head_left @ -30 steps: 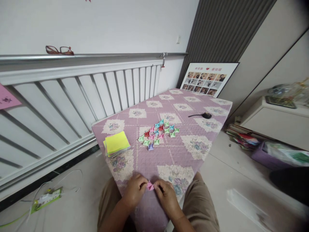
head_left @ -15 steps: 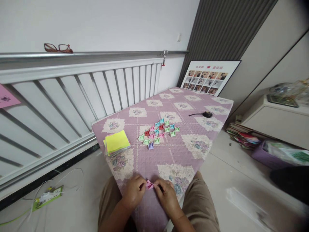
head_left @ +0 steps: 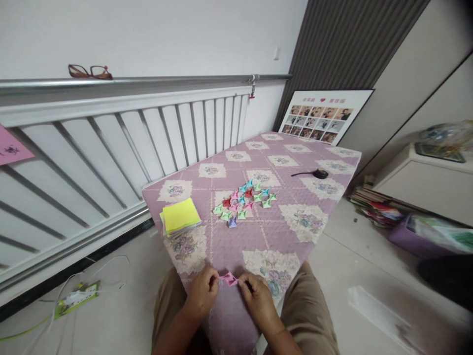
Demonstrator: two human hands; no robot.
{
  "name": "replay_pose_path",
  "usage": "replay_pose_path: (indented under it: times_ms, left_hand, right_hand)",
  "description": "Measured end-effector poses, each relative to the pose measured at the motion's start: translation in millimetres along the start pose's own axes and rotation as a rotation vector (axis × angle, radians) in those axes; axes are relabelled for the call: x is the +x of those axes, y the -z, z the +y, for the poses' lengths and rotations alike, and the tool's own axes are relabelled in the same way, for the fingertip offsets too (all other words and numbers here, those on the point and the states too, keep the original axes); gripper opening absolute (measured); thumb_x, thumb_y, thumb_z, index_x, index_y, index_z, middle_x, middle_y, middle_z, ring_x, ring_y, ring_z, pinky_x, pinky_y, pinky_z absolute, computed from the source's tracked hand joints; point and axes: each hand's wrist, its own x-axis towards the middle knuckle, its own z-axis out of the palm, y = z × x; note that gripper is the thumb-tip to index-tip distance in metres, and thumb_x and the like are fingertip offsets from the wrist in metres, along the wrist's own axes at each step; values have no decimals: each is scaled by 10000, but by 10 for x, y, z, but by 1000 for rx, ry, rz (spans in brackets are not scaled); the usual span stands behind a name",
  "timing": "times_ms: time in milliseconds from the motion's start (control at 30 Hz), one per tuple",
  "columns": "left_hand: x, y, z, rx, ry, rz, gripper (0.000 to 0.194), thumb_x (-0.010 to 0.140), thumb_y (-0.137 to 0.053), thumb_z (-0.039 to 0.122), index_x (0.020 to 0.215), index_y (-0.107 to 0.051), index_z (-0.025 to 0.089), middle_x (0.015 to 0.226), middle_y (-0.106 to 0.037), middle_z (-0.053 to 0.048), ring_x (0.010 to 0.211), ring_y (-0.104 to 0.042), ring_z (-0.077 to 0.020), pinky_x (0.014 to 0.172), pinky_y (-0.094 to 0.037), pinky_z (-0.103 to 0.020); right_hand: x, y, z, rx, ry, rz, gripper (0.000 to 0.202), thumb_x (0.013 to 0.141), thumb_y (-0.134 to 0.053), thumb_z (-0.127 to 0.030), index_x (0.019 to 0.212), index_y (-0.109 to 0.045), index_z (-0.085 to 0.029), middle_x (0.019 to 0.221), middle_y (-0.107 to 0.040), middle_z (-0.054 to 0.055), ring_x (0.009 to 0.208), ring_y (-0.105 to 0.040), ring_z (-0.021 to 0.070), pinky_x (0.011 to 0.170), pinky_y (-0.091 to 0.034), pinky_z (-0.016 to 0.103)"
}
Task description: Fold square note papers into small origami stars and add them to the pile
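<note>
Between my hands, near the front edge of the table, is a folded pink paper piece (head_left: 229,279). My left hand (head_left: 204,288) pinches its left tip, and my right hand (head_left: 256,296) pinches its right tip. Farther up the purple flowered cloth (head_left: 236,246) lies a group of several small folded paper pieces (head_left: 242,199) in green, blue, red, pink and purple. A stack of paper squares (head_left: 181,216), yellow on top, lies at the left side of the cloth.
A black object with a thin handle (head_left: 320,173) lies at the table's right. Glasses (head_left: 90,72) rest on the radiator pipe (head_left: 166,80). A photo board (head_left: 325,116) leans behind the table. A power strip (head_left: 77,299) and a purple bin (head_left: 410,239) are on the floor.
The pink piece now shows more between my hands, stretched wider with its middle opened out. My fingers have moved slightly apart to its tips. The view has shifted slightly.
</note>
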Motion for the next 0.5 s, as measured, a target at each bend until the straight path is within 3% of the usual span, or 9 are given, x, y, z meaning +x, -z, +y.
replay_pose_path:
  times_ms: [267,500]
  left_hand:
    - [-58,1,-82,-33,-11,-2,136,781,-431,132,745,-544,200,749,-612,-13,744,-547,-169,697,-371,-281]
    - [-66,48,14,147,-42,-96,201,748,-457,91,826,-603,204,820,-638,-20,792,-548,-183,745,-360,-303]
  right_hand:
    - [1,19,51,51,-50,11,201,879,-476,-320,740,-585,-223,705,-630,0,711,-578,179,697,-406,283]
    - [4,6,25,-31,50,-52,189,878,-481,-269,731,-589,-220,716,-634,-2,706,-586,168,755,-397,309]
